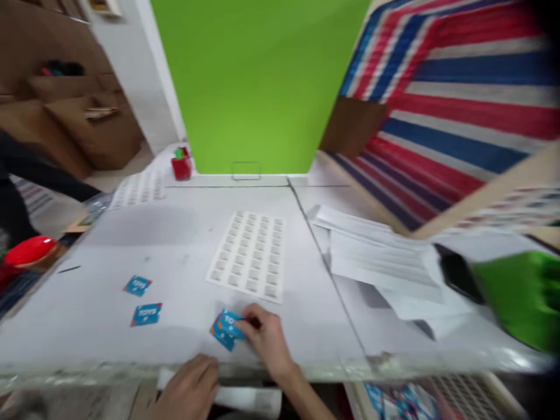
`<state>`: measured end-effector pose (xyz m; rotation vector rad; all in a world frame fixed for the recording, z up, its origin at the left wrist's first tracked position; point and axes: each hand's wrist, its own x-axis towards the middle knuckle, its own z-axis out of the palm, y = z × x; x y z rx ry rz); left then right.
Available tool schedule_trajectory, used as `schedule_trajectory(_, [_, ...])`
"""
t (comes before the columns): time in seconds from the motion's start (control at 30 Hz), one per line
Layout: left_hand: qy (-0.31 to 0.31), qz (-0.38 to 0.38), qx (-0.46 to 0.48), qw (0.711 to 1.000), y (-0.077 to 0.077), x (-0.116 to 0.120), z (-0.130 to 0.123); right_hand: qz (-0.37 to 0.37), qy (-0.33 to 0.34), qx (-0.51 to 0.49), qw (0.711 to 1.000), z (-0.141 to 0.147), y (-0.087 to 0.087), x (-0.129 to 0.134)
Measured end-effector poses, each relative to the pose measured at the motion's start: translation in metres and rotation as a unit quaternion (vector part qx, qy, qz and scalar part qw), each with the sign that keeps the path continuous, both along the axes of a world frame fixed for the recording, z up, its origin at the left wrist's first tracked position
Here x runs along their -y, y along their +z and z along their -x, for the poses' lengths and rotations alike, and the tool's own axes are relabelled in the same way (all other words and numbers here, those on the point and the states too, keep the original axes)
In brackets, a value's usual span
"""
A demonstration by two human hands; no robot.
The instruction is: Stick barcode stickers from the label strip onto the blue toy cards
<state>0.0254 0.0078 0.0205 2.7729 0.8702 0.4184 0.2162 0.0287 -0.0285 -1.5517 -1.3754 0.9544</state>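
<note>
Three blue labels printed in white lie on a white table top, seen from head height and read here from left to right. At far left, a dark sleeve of another person passes above a red rounded object, with brown wooden shelving behind. Two of the labels, an upper label and a lower label, lie apart from the hands and clearly read "TOYS". The third, the held label, lies near the table's front edge; its wording is partly hidden by the fingers. The right hand is nearly closed, its fingers pinching that label's right edge. The left hand is curled at the front edge, just beside a white paper strip; whether it grips anything cannot be told. Farther back stand a red cup holding something green and a sheet of small grey-and-white cells. A larger gridded sheet lies mid-table. To the right are loose printed papers, a black phone, a blurred green object, a green wall and red, white and blue striped fabric.
</note>
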Motion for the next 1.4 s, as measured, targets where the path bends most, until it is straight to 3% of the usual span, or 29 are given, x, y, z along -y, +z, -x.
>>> schedule_trajectory(0.13, [0.006, 0.059, -0.055, 0.997, 0.009, -0.004, -0.014, 0.029, 0.001, -0.005, 1.000, -0.022, 0.004, 0.004])
schedule_trajectory(0.33, [0.013, 0.141, -0.146, 0.979, -0.015, -0.006, -0.019, 0.052, -0.023, 0.060, 0.997, -0.050, 0.012, 0.023])
schedule_trajectory(0.5, [0.079, 0.129, -0.146, 0.978, -0.030, 0.006, -0.016, 0.071, -0.018, 0.121, 0.990, -0.054, 0.015, 0.032])
schedule_trajectory(0.63, [0.129, 0.128, -0.139, 0.973, -0.031, 0.010, -0.016, 0.066, -0.017, 0.153, 0.986, -0.051, 0.013, 0.035])
schedule_trajectory(0.87, [0.093, 0.142, -0.147, 0.974, -0.008, 0.014, -0.011, -0.030, 0.004, 0.319, 0.947, -0.054, 0.000, 0.048])
schedule_trajectory(1.0, [0.056, 0.157, -0.109, 0.980, 0.008, 0.014, -0.015, -0.032, 0.022, 0.361, 0.932, -0.045, 0.000, 0.042])
schedule_trajectory(1.13, [0.096, 0.222, -0.100, 0.965, 0.025, 0.009, -0.017, -0.035, 0.052, 0.273, 0.960, -0.043, 0.023, 0.040])
schedule_trajectory(1.27, [0.141, 0.269, -0.084, 0.949, 0.035, -0.001, -0.011, -0.037, 0.187, 0.152, 0.970, -0.042, 0.049, 0.050])
schedule_trajectory(1.33, [0.148, 0.280, -0.070, 0.946, 0.038, -0.006, -0.005, -0.008, 0.213, 0.118, 0.970, -0.037, 0.054, 0.053])
schedule_trajectory(1.4, [0.153, 0.291, -0.052, 0.943, 0.039, -0.009, -0.001, 0.028, 0.199, 0.099, 0.975, -0.030, 0.052, 0.053])
